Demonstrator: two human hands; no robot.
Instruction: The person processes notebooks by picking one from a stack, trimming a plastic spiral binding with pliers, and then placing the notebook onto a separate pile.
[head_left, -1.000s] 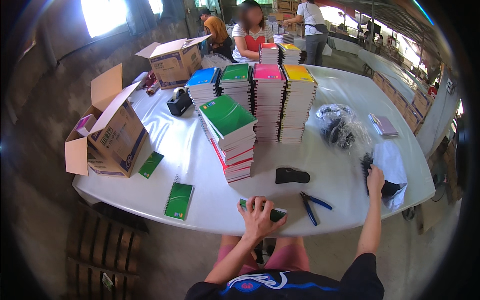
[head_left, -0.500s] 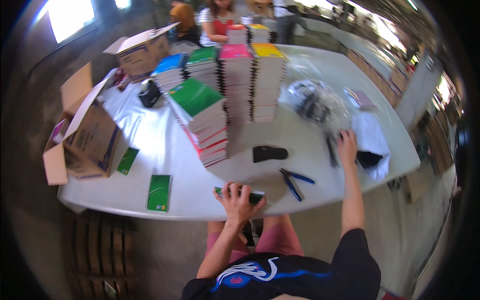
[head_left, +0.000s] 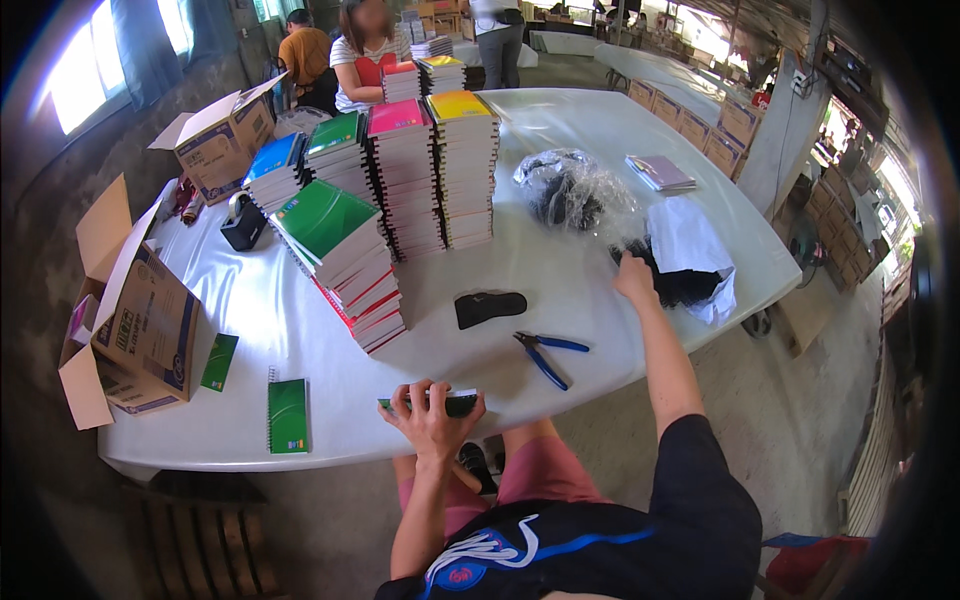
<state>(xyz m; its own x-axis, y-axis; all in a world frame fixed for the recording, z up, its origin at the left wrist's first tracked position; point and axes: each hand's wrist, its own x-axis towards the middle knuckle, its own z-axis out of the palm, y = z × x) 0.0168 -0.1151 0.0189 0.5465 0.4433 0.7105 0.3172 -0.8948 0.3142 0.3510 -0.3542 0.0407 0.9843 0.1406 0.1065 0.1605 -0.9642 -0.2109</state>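
A small green-covered notebook [head_left: 462, 404] stands on its edge at the table's front, gripped from above by my left hand [head_left: 432, 420], fingers curled over it. Farther right, my right hand [head_left: 636, 280] is closed at the end of a bunch of black coils [head_left: 640, 256]; its fingertips are partly hidden. Beside that hand lies a white plastic bag [head_left: 690, 225] with more black coils [head_left: 690, 287] spilling from its mouth. Between my hands rest blue-handled cutting pliers [head_left: 550, 358] and a flat black pouch-like piece [head_left: 490, 308].
Tall stacks of spiral notebooks in green [head_left: 325, 220], pink [head_left: 400, 118] and yellow [head_left: 465, 105] rise mid-table. Open cartons [head_left: 150, 330] stand left, near a tape dispenser [head_left: 243, 222] and a loose green notebook [head_left: 289, 415]. Clear plastic wrap [head_left: 570, 190] lies beyond my right hand. A person [head_left: 365, 60] is across.
My view has turned, shifting the table leftward in the picture. My right hand has closed on the black coils beside the white bag. My left hand keeps hold of the notebook.
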